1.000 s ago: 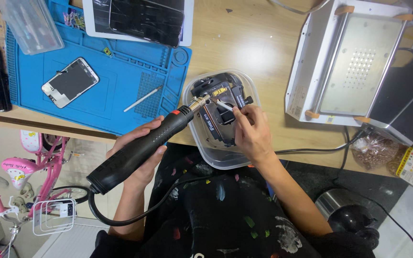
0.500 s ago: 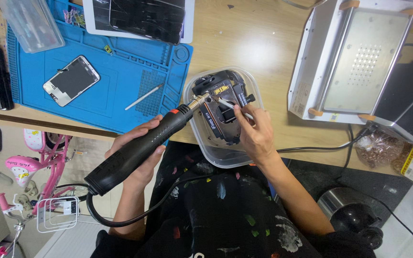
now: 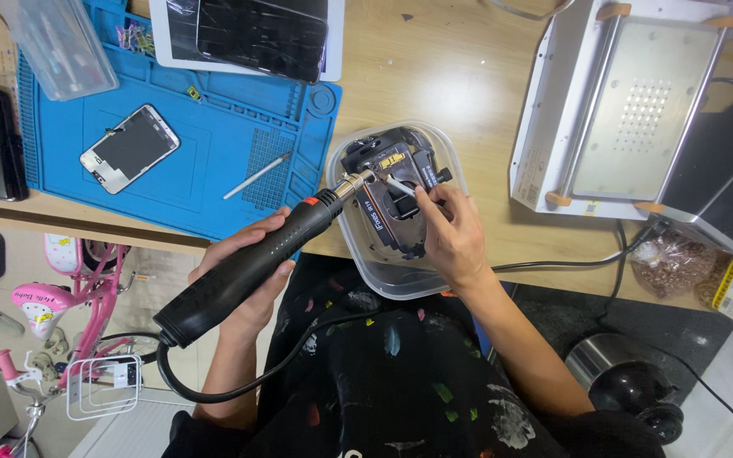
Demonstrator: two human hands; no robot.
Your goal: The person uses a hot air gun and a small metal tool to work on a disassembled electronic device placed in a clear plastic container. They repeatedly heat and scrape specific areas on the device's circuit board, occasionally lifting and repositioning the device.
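My left hand [image 3: 248, 271] grips a black hot-air tool [image 3: 252, 261] with a metal nozzle [image 3: 354, 181] aimed at a black clamp fixture [image 3: 392, 191]. The fixture lies in a clear plastic tub [image 3: 388, 276] at the table's front edge. My right hand [image 3: 451, 233] rests over the fixture and pinches a thin white-tipped stick [image 3: 399, 184] close to the nozzle. A black cable [image 3: 214, 392] loops down from the tool's rear end.
A blue work mat [image 3: 214, 136] holds a phone [image 3: 129, 148], a thin pen [image 3: 256, 175] and a tablet [image 3: 252, 34]. A white heating plate machine [image 3: 612, 102] stands at the right. A pink bicycle [image 3: 53, 314] is on the floor at left.
The view has shifted slightly. My right hand's fingers have edged a little over the fixture; the hot-air tool stays aimed at the same spot.
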